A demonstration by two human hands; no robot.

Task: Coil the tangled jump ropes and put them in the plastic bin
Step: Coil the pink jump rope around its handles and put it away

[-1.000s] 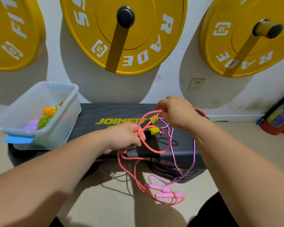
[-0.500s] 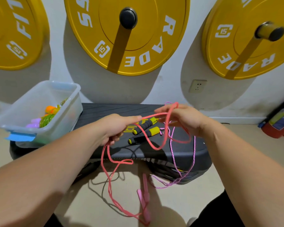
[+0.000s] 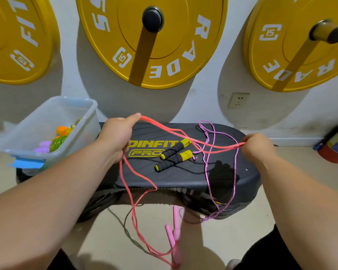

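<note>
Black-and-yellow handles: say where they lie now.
In the head view, the black-and-yellow handles lie side by side mid-frame on the step platform, between the left hand and the right hand, under the coral rope they hold.

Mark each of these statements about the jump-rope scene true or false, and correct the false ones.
1. Both hands hold the coral rope. True: the left hand and right hand hold the coral rope stretched between them.
2. The black-and-yellow handles are in the bin. False: they lie on the black step platform.
3. The plastic bin is empty. False: it holds a green coil and orange and purple items.
4. The pink handles hang below the platform's front edge. True.
5. The purple rope is neatly coiled. False: it lies loose across the platform and trails over its front edge.
</note>
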